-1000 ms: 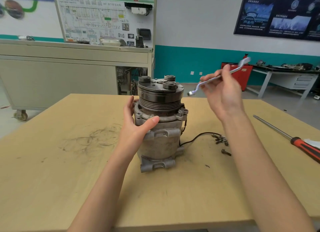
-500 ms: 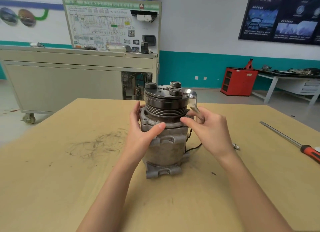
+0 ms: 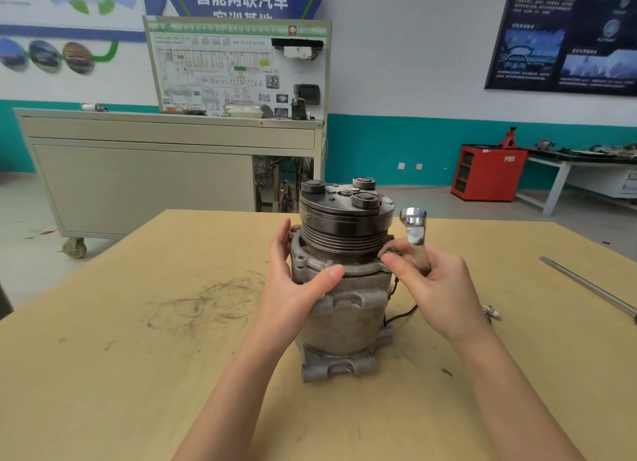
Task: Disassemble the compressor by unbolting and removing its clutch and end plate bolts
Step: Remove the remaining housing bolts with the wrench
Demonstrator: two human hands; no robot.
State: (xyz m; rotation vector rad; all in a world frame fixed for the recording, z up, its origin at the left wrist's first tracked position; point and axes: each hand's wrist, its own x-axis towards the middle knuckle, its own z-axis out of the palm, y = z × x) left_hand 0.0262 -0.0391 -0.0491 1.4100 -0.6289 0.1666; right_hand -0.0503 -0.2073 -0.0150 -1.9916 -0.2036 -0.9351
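A grey metal compressor [image 3: 344, 309] stands upright in the middle of the wooden table [image 3: 120, 374], its grooved pulley and clutch plate [image 3: 344, 212] on top. My left hand [image 3: 293, 288] grips the compressor's left side, thumb across the front flange. My right hand [image 3: 431, 288] holds a shiny ring wrench [image 3: 415, 229] upright at the compressor's right side, its ring end above my fingers. My right fingertips touch the flange just under the pulley. The wrench's lower end is hidden behind my hand.
A long screwdriver shaft [image 3: 593, 288] lies on the table at the right. A black wire [image 3: 401, 314] leads from the compressor's right side to a small white plug [image 3: 491, 310]. Scribble marks [image 3: 206, 298] cover the table at left. A grey wheeled cabinet [image 3: 144, 171] stands behind.
My right hand came down from the air with the wrench to the compressor's right flange, and the wrench now stands upright. The left hand stayed on the compressor. The view tilted up a little.
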